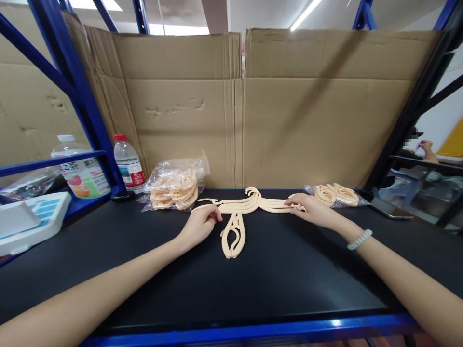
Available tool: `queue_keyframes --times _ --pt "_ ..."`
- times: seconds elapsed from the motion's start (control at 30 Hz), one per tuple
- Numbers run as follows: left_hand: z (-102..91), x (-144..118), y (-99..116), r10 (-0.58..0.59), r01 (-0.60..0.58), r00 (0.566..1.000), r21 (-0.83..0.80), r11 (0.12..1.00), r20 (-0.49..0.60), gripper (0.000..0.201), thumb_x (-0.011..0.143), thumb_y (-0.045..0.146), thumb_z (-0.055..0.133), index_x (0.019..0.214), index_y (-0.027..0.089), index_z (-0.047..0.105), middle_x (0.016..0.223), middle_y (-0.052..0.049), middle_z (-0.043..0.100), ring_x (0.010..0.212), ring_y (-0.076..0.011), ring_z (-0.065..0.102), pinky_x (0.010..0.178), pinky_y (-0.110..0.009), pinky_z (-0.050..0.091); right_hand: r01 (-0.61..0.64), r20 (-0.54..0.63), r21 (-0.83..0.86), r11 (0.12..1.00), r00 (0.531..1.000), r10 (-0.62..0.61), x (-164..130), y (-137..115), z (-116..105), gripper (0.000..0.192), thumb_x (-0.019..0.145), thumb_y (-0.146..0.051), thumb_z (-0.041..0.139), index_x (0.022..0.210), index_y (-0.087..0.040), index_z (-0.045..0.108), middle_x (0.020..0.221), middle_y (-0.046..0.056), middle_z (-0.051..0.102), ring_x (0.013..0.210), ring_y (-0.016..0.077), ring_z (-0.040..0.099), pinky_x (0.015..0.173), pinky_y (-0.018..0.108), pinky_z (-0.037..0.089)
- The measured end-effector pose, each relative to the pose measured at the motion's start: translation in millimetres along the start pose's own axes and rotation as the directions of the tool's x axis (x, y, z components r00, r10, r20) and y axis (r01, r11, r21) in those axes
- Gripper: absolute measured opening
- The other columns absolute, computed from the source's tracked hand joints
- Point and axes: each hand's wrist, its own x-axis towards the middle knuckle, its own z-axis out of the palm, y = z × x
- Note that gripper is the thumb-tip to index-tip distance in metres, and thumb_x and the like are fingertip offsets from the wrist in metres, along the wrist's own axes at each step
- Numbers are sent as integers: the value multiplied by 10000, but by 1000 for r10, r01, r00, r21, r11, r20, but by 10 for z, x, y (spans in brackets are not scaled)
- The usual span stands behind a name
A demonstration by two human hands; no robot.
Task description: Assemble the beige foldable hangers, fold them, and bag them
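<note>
Several cream plastic folding hangers [240, 206] lie unfolded in a stack on the black table, arms spread left and right and hooks pointing away from me. My left hand [200, 225] is at the stack's left end, fingers curled over the arms, and hides part of them. At the opposite end, my right hand [313, 210] grips the arm tips between thumb and fingers. A folded hanger [225, 241] lies just in front of the stack, nearer to me, touched by neither hand.
Behind my left hand sits a clear bag of folded hangers [175, 190]; a smaller bagged set [336, 194] lies at right. A red-capped bottle [129, 166], a phone [390, 210] and a white-and-blue device [47, 217] flank the table. Cardboard [325, 111] walls the back.
</note>
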Motion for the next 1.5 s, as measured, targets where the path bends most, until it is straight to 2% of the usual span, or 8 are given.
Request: queue_keyframes --times 0.3,0.47,0.77,0.97,1.2,1.33,1.4,1.5 --pt "34 -28 92 -54 59 998 -155 986 34 305 550 22 365 676 163 605 677 -4 624 630 -138 576 609 -243 443 48 -12 -33 998 999 -48 15 42 209 133 859 -208 544 933 -180 650 964 95 643 953 242 583 847 381 462" --pt "21 -34 131 -92 91 996 -223 971 6 287 555 27 386 667 162 613 669 -2 619 635 -141 573 608 -246 434 17 -15 -13 1000 1000 -17 42 57 238 117 865 -213 522 806 -182 618 815 65 634 824 216 582 748 344 461" --pt "56 -16 89 -187 141 980 -415 899 -71 235 566 53 446 710 165 594 743 -7 634 717 -151 600 679 -274 483 -17 -135 151 988 990 38 9 -107 40 115 835 -287 543 773 -193 566 758 35 653 695 180 599 647 299 445" --pt "81 -25 74 -286 217 957 -524 824 -53 194 609 98 509 764 144 615 847 -52 663 779 -170 631 714 -301 518 -13 -248 222 975 966 69 -3 -75 -35 132 841 -326 568 820 -195 574 711 21 625 613 151 563 564 267 432" --pt "87 -23 87 -397 311 918 -598 739 -13 306 704 208 588 1001 137 576 1092 -126 629 838 -199 659 685 -309 556 28 -274 261 965 961 46 -11 -183 -99 134 823 -299 574 879 -180 598 756 41 647 640 157 584 577 270 454" --pt "98 -68 141 -291 226 956 -524 821 -44 491 763 281 580 1229 177 468 1111 -91 602 856 -189 637 698 -308 543 83 -197 211 974 980 -40 -6 -324 -52 122 817 -244 545 899 -181 610 814 53 679 676 166 597 606 277 460" --pt "96 -105 192 -153 122 987 -390 912 -48 572 784 300 581 1322 206 411 1145 -81 589 914 -200 614 706 -298 525 102 -158 196 975 985 -71 -3 -386 -9 155 809 -208 528 935 -185 615 864 57 694 688 168 601 619 281 459" --pt "82 -143 249 4 -15 998 -178 984 -62 525 795 270 584 1303 202 472 1158 -83 600 959 -214 589 713 -279 499 121 -133 206 971 987 -95 0 -430 42 219 805 -181 505 991 -191 621 931 64 695 687 166 599 616 282 456"
